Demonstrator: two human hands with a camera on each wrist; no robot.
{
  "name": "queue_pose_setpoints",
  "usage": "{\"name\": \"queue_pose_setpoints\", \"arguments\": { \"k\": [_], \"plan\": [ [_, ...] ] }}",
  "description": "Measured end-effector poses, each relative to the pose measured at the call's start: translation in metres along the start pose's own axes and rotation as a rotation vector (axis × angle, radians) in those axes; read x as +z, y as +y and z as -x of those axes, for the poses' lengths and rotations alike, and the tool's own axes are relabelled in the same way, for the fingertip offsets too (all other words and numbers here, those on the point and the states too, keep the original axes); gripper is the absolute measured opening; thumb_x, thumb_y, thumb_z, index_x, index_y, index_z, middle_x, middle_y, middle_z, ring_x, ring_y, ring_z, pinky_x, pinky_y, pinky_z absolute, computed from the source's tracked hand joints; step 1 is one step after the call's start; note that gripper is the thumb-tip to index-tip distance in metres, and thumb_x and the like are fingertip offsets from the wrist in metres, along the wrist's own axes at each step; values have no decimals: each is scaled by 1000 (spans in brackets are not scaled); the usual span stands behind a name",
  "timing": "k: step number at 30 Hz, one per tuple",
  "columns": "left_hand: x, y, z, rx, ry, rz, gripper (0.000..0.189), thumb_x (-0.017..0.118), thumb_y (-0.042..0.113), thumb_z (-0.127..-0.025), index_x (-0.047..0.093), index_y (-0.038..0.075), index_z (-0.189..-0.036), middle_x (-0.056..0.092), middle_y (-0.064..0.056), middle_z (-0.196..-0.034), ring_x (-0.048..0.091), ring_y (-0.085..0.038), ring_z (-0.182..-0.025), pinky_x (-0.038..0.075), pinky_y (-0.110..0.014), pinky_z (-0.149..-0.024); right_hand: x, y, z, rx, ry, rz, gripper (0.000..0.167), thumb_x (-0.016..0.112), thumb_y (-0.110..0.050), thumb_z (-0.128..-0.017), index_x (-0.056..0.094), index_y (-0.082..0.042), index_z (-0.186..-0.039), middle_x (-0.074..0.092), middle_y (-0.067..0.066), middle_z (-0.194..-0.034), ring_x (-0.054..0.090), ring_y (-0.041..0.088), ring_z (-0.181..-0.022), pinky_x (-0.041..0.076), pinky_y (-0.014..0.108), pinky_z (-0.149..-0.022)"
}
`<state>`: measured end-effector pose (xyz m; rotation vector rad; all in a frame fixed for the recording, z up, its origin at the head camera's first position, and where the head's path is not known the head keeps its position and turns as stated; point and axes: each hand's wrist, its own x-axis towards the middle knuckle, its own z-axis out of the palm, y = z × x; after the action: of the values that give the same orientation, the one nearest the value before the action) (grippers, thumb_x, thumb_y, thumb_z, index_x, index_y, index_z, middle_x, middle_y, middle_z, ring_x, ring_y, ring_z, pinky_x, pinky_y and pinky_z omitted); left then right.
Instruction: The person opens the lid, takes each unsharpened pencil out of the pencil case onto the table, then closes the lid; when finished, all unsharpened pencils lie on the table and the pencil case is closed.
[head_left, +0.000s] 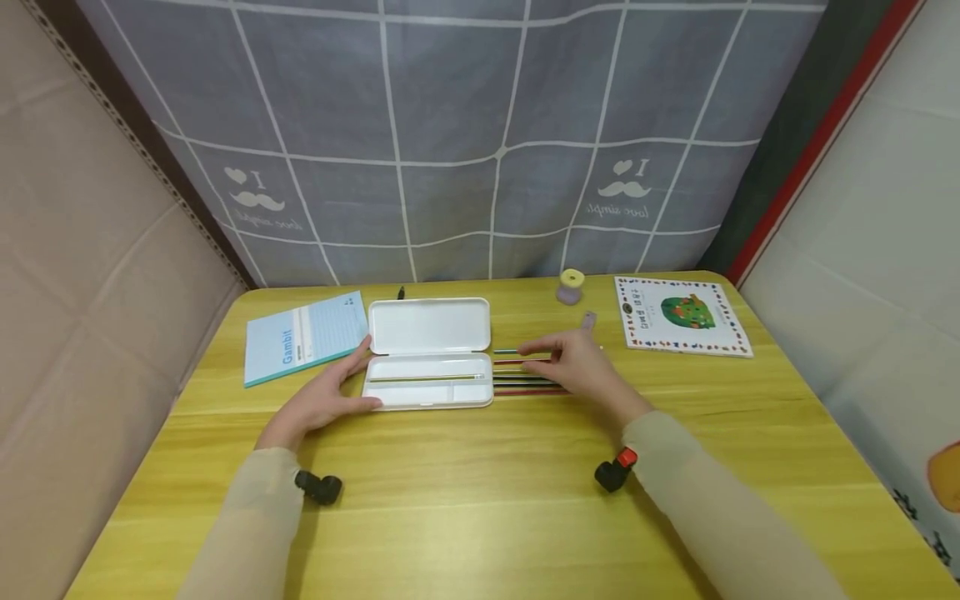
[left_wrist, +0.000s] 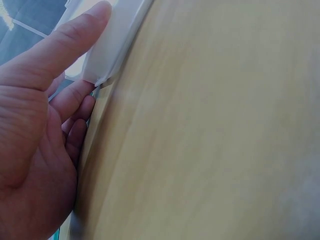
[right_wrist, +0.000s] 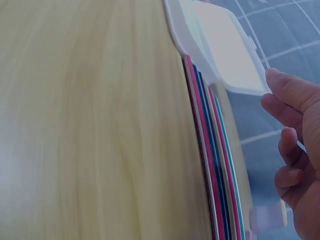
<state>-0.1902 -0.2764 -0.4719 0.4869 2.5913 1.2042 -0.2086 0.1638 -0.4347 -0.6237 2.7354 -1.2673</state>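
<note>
A white pencil case (head_left: 430,395) lies unfolded on the table, its lid leaning back. One pencil (head_left: 420,379) lies lengthwise in its tray. My left hand (head_left: 322,404) holds the case's left end, thumb at the front corner and fingers along the side; in the left wrist view the thumb (left_wrist: 75,42) reaches over the white edge. Several coloured pencils (head_left: 525,392) lie side by side to the right of the case. Over them hovers my right hand (head_left: 585,367), thumb and forefinger apart; the right wrist view shows nothing between them.
A light blue notebook (head_left: 307,337) lies left of the case, with a black pen tip (head_left: 401,292) behind. A yellow and purple spool-shaped object (head_left: 571,286) stands at the back. A small purple-grey item (head_left: 588,320) and a white picture booklet (head_left: 682,317) lie right.
</note>
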Motion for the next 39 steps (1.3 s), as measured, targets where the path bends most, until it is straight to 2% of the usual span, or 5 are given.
{"name": "queue_pose_setpoints", "arguments": {
  "k": [4,12,17,20,39],
  "plan": [
    [0,-2,0,1,0,-5,115,85,36,-89,4,30,-169,39,-14,-165,9,-38,-159,7,-66,-124,15,-6,-9,-26,-35,-29,23,81,-22,-94,82,-13,-115,79,1,-104,44,12,-50,38,26,-46],
    [1,-3,-1,8,0,-4,114,85,37,-89,5,31,-169,40,-14,-164,12,-38,-159,8,-66,-124,47,-15,-30,-109,-62,74,18,80,-20,-95,84,-15,-112,80,-1,-106,46,6,-55,43,24,-57],
    [0,-2,0,3,3,-1,114,86,38,-88,6,31,-169,40,-13,-164,11,-38,-159,8,-66,-124,60,-21,-40,-100,-85,145,18,79,-21,-96,84,-18,-113,80,-4,-109,68,9,-85,55,30,-78],
    [0,-4,0,7,3,1,114,86,38,-88,6,30,-169,40,-13,-164,11,-37,-159,8,-65,-124,66,-23,-44,-79,-97,183,16,79,-22,-96,84,-20,-111,79,-6,-108,71,10,-101,57,33,-89],
    [1,-4,-1,13,4,6,114,86,37,-88,6,31,-169,40,-14,-164,12,-37,-159,8,-65,-125,77,-38,-54,-52,-149,418,18,80,-23,-95,83,-20,-112,78,-6,-103,71,10,-93,59,31,-86]
  ]
}}
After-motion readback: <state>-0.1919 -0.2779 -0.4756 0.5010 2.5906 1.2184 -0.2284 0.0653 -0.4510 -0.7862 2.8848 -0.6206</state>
